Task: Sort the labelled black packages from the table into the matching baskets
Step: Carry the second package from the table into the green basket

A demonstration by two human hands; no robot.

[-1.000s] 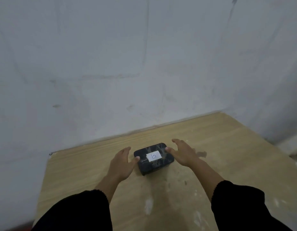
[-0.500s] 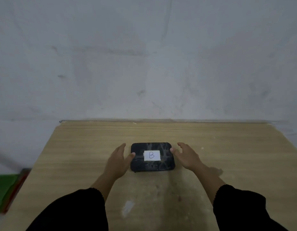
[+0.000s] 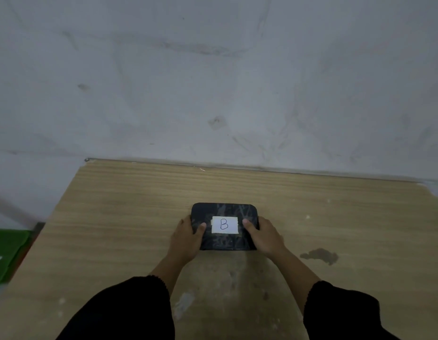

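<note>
The black package (image 3: 224, 227) labelled B lies flat on the worktop (image 3: 115, 217), its long axis running left to right. It is clasped at its short ends: left hand (image 3: 187, 238) and right hand (image 3: 263, 238) closed round them, thumbs on top.

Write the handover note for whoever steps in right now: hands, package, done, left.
Left hand: clasps the left end of the black package, thumb on top.
Right hand: clasps its right end the same way.
Package: near the middle of the wooden table, white label up, reading B. Whether it is lifted yet cannot be told.
Done: package gripped; no other package shows on the table.
Left: carry it to the B basket. No basket is clearly in view; only something green shows past the table's left edge.
</note>
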